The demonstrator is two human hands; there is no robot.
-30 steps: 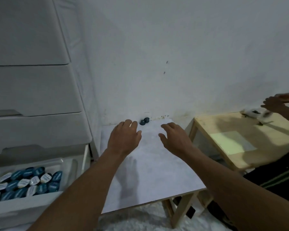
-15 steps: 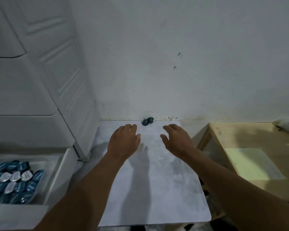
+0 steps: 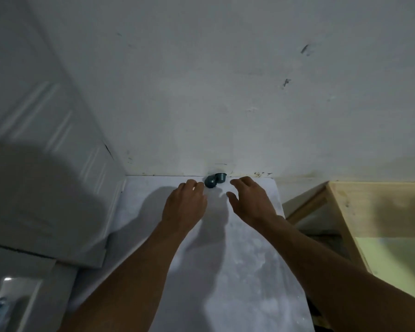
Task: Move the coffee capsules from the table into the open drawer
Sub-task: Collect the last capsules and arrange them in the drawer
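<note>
Teal and dark, two coffee capsules (image 3: 215,180) sat touching each other at the far edge of the white table (image 3: 237,271), right against the wall (image 3: 225,92). The tipped capsule (image 3: 210,182) lay on its side in front; the rear capsule (image 3: 221,177) stood at the foot of the wall. They lay between the two hands. The left hand (image 3: 186,204) had its fingertips just beside the tipped capsule, though whether they touched it could not be told. The right hand (image 3: 252,200) was near the rear capsule, a small gap apart. Both hands hung palm down over the tabletop, fingers loosely bent and slightly spread, thumbs turned inward, gripping nothing. Both bare forearms reached forward from the bottom of the view, converging on the capsules. At the lower left, only a corner of the open drawer (image 3: 27,305) of a white drawer unit (image 3: 46,188) showed. Something bluish lay in it, too blurred to identify. A pale wooden table (image 3: 379,212) stood just beside the white one on the right
</note>
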